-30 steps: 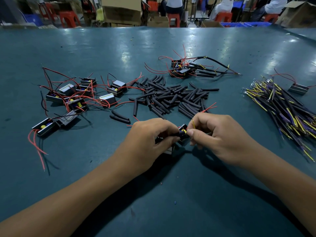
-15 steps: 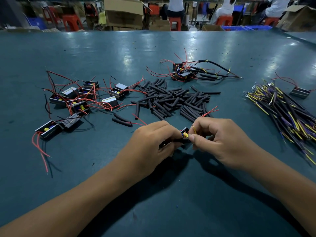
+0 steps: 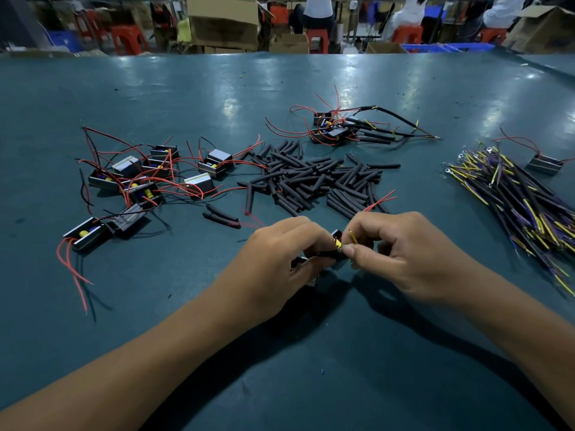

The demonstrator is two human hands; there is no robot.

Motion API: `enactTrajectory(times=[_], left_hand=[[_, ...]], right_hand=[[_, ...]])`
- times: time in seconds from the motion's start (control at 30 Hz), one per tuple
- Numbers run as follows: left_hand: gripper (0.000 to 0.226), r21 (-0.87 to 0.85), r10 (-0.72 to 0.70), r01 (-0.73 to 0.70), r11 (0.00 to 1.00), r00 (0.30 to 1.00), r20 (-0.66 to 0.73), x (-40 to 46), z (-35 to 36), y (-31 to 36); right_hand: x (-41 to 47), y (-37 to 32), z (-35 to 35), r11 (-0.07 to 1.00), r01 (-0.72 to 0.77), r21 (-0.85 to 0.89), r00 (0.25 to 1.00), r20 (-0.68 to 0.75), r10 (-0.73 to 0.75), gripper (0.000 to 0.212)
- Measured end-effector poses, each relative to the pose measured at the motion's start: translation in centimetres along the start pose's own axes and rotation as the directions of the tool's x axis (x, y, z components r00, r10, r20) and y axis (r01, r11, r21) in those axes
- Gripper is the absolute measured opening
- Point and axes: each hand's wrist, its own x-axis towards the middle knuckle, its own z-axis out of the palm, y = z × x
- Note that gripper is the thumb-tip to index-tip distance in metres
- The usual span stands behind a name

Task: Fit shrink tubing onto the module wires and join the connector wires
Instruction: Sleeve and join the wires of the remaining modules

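— So, what takes up the most room?

— A wide teal table, glossy under the ceiling lights. Behind its far edge stand cardboard boxes, the nearest one closed so I cannot tell what it holds, plus red stools and blue crates whose contents are hidden at this angle.

— And on the table?

— Nothing sits in a container; everything lies loose in heaps. At the right is a long bundle of connector wires, black, yellow and purple, with ring terminals at the far end. In the middle is a pile of black shrink tubing cut to short lengths. To the left lie scattered modules, small open housings with yellow parts inside and red leads trailing out. Farther back, beyond the tubing, is a cluster of finished modules with sleeved leads. One lone module rests just beside the wire bundle.

— Where are the hands?

— Near the centre, in front of the tubing pile. The left hand is curled round a black module with a tubing piece at its fingertips. The right hand pinches a thin yellow wire between thumb and forefinger, right against that module. Red leads poke out past the right knuckles.
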Motion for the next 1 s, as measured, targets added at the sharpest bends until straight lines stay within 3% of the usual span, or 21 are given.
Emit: enactTrajectory(times=[0.23,0.43,0.83,1.0], left_hand=[[0.011,-0.009,0.012,-0.012,1.0,0.999,-0.047,0.0,0.0,-0.2],[0.009,-0.039,0.01,-0.012,0.999,0.999,-0.035,-0.1,0.0,0.0],[0.008,0.013,0.036,-0.035,0.999,0.999,-0.036,0.0,0.4,0.0],[0.006,-0.027,-0.022,0.02,0.999,0.998,-0.06,-0.1,0.7,0.2]], right_hand=[[0.0,0.1,-0.4,0.996,-0.003,0.09,1.0,-0.003,0.003,0.007],[0.1,-0.8,-0.5,0.984,0.119,-0.131,0.993,0.016,-0.118,0.003],[0.0,-1.2,-0.2,0.995,0.056,-0.086,0.998,0.028,-0.054,0.007],[0.0,-1.3,-0.2,0.997,0.039,-0.072,0.999,0.021,-0.037,0.008]])
